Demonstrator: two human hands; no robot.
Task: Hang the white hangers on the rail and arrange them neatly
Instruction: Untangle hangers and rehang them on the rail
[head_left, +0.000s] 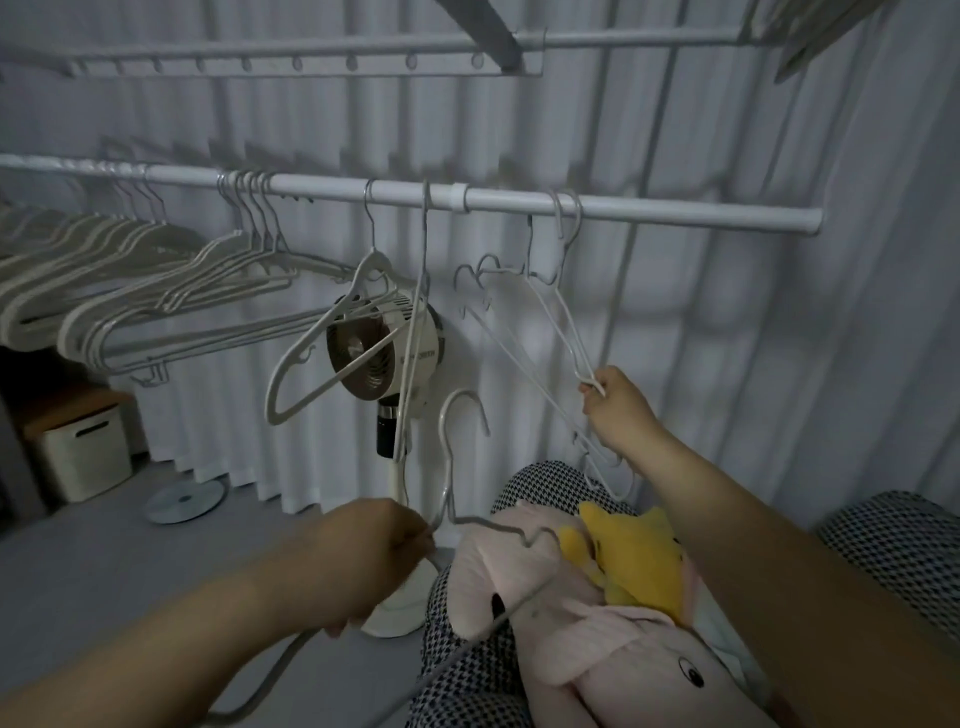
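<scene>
The right hand (618, 410) pinches the lower corner of a pair of thin hangers (563, 332) whose hooks sit on the rail (675, 213) towards its open right end. It holds them pulled out at a slant below the rail. The risk here is that a sideways tug could slide those hooks along and off the open end. Several spare hooks (470, 273) dangle just under the rail, apparently caught on the pair and not on the rail itself — a jerk could shake them loose.

The left hand (374, 551) has its fingers curled round the neck of a grey-white hanger (448, 467), held well below the rail with its hook pointing up, not yet hung. On the way up, that hook could snag what hangs between it and the rail: a tilted hanger (306, 353) and a long one seen edge-on (415, 338), both swinging free, with a fan (374, 353) just behind them.

Further left along the rail is a packed bunch of hangers (130, 291), so the free room is mid-rail. Far below the rail's left part sits a box (85, 452). Nearest the camera, a pink soft toy (597, 649) and a yellow one (639, 556) lie under the held hanger's bar, which could catch on them.
</scene>
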